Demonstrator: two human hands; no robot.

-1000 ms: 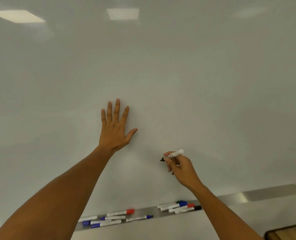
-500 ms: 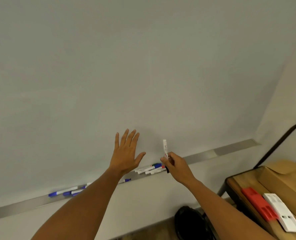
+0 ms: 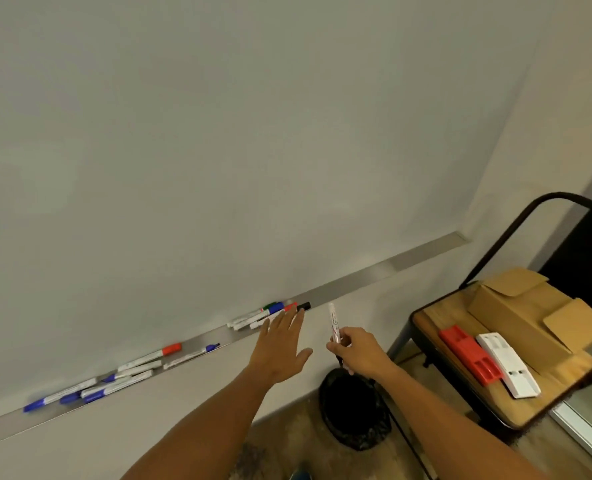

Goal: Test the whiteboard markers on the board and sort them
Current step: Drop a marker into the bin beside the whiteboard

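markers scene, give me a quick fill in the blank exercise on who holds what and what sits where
1. The marker with its tip pointing down is held by the ____ hand.
2. The left hand is open and holds ____.
3. Below the right hand, on the floor, stands a ____ bin.
4. The cardboard box lies on the ____, behind a red and a white object.

Missing words: right; nothing; black; chair

Marker ledge under our whiteboard

We see the metal tray (image 3: 374, 274) carrying two marker clusters: blue and red-capped ones (image 3: 114, 379) at left, and green, blue, red, black ones (image 3: 267, 311) further right.
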